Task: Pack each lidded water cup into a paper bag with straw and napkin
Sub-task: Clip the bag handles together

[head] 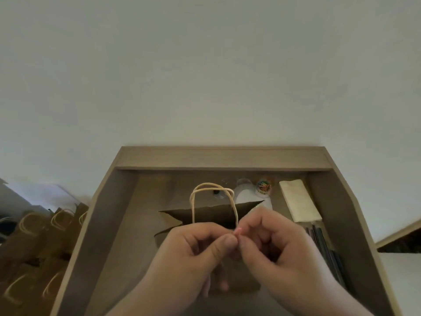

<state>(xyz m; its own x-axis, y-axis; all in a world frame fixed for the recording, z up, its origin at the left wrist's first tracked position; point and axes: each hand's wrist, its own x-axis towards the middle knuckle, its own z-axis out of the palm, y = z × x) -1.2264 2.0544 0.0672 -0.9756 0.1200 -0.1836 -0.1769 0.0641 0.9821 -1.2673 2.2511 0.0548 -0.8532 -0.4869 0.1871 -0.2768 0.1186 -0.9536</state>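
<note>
This looks like a small packing station at a desk [223, 158], in a home or office rather than a shop: the wooden desk, with raised sides, stands against a bare white wall [205, 65]. On it are a brown bag [205, 215], a stack of napkins [299, 202], dark straws [324, 244] and a tub [263, 187] of coloured paper clips. A heap of handled bags [34, 229] lies beside it on the left.
</note>
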